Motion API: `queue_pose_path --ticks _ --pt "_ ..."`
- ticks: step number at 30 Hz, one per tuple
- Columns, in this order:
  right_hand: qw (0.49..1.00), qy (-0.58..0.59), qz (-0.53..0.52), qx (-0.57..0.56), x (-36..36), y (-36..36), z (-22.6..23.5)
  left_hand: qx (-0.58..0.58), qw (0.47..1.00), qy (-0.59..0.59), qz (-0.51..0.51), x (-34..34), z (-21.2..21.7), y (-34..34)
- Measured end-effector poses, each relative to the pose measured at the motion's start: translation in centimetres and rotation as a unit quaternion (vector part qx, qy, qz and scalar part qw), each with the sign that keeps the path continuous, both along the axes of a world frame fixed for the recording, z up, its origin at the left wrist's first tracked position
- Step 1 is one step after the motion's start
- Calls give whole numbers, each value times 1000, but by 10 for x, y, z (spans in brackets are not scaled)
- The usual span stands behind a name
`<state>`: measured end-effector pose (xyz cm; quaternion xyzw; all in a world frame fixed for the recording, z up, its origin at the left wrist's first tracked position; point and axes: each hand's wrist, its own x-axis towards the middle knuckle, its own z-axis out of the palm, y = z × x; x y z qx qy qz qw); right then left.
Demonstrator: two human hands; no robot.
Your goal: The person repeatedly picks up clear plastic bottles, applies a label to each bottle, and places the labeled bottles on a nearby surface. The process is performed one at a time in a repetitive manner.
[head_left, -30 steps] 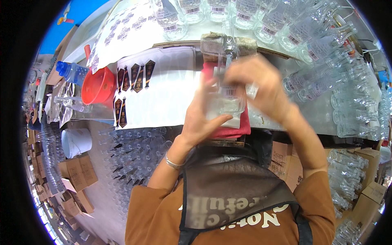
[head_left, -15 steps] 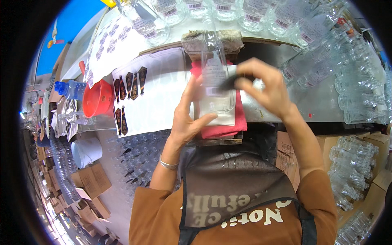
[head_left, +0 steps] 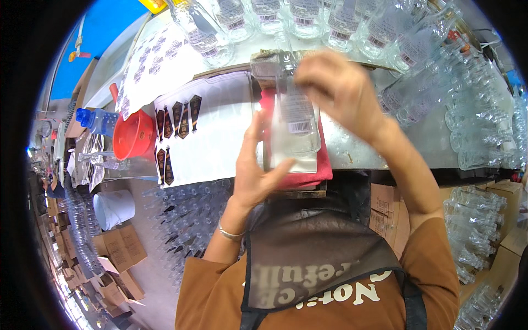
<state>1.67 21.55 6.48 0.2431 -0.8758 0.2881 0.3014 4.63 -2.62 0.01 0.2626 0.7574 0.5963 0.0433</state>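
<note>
A clear glass bottle (head_left: 300, 140) with a printed label lies in front of me, its neck pointing away, over a white cloth (head_left: 302, 165) and a red cloth (head_left: 324, 165). My left hand (head_left: 253, 170) is at the bottle's left side near the base. Its fingers are stretched out and the thumb is spread apart, close to the bottom corner. Over the bottle's shoulder, my right hand (head_left: 344, 91) is smeared by motion with the fingers bent. Whether anything is in it cannot be seen. A folded rag (head_left: 264, 65) sits under the neck.
To the left lies a white sheet (head_left: 217, 137) with several dark tie-shaped stickers (head_left: 187, 116), beside a red plastic scoop (head_left: 135, 137) and a blue-capped bottle (head_left: 99, 121). Labelled glass bottles (head_left: 302, 19) line the back; more bottles (head_left: 473, 118) are stacked at the right.
My right hand has moved away from me, from the label area toward the bottle's neck. The dark object in it earlier no longer shows. My left hand has stayed near the base.
</note>
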Motion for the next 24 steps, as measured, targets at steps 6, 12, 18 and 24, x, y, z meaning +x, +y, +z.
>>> queue_pose_path --ticks 6,12,18,24 --pt "992 -86 -33 -82 9 8 -8 128 980 -150 20 -49 10 7" --pt "898 -205 -40 -388 -16 21 -2 86 973 -201 74 -68 9 67" --pt "930 -193 -16 -313 23 26 23 -9 999 38 7 -8 45 69" --pt "943 -156 -104 -274 137 46 73 -15 988 135 -79 14 59 64"
